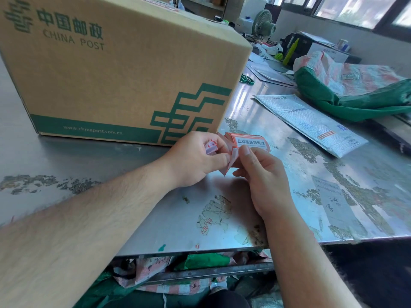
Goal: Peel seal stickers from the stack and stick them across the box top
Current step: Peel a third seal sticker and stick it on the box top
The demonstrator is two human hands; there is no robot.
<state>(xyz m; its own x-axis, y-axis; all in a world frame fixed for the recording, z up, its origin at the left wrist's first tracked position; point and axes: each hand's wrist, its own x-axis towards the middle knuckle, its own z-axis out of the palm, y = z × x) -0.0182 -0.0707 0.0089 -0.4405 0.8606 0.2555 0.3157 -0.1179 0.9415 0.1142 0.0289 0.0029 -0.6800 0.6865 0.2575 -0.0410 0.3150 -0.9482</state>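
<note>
A large brown China Post cardboard box stands on the metal table, filling the upper left; its top is barely visible. Just in front of its lower right corner, my right hand holds a small stack of orange-and-white seal stickers, thumb pressed on the stack's near edge. My left hand pinches a pinkish backing sheet that curls down from the stack, and a crumpled piece of paper sits inside its curled fingers.
A white bubble mailer lies to the right, with a green and striped mail sack behind it. Green scissors, a desk fan and clutter sit at the back. More sacks lie under the table's front edge.
</note>
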